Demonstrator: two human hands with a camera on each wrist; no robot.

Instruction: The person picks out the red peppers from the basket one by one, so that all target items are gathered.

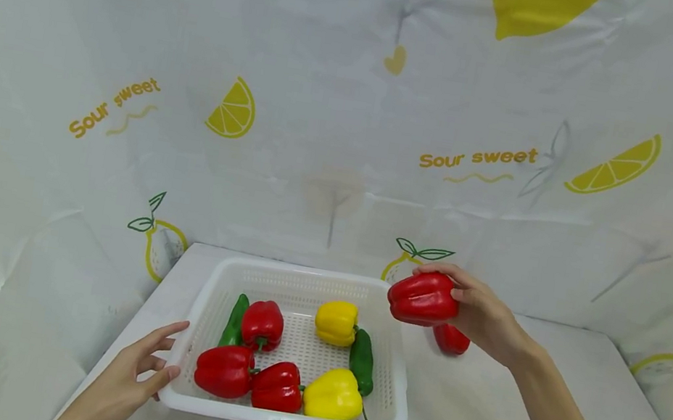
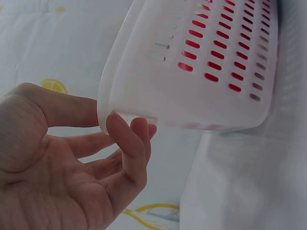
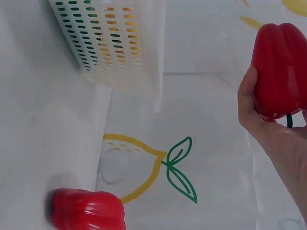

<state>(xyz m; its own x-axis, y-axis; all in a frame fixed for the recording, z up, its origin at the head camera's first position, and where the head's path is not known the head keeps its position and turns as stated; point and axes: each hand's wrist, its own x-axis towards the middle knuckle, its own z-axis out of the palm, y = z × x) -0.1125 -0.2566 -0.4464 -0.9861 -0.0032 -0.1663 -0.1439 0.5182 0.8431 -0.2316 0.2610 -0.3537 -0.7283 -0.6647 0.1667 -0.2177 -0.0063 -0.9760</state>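
Red bell pepper point(image 1: 424, 299), one: held in the right hand point(image 1: 483, 315), fingers and thumb closed about its sides, stem end turned toward the palm; raised near the far right corner of the white basket point(image 1: 280, 419), apart from the rim. Basket, perforated, one: set on the table point(image 1: 477, 408), its left rim gripped near the front corner by the curled fingers of the left hand point(image 1: 133, 377). Contents of basket: three red peppers point(image 1: 223, 371), two yellow peppers point(image 1: 333, 395), two green peppers point(image 1: 361, 362); most crowded along its front wall. Loose red pepper point(image 1: 451, 341): laid on the table, right of the basket.

Handling notes, by judgement: the basket is best steadied by the left hand. The held pepper is best carried well above the right rim, so that neither is knocked. If it is to be lowered inside, the bare middle of the basket floor point(image 1: 297, 345) is preferred, with the grip loosened only once contact is made. Firm, even pressure is advised, the glossy skin being judged slippery.
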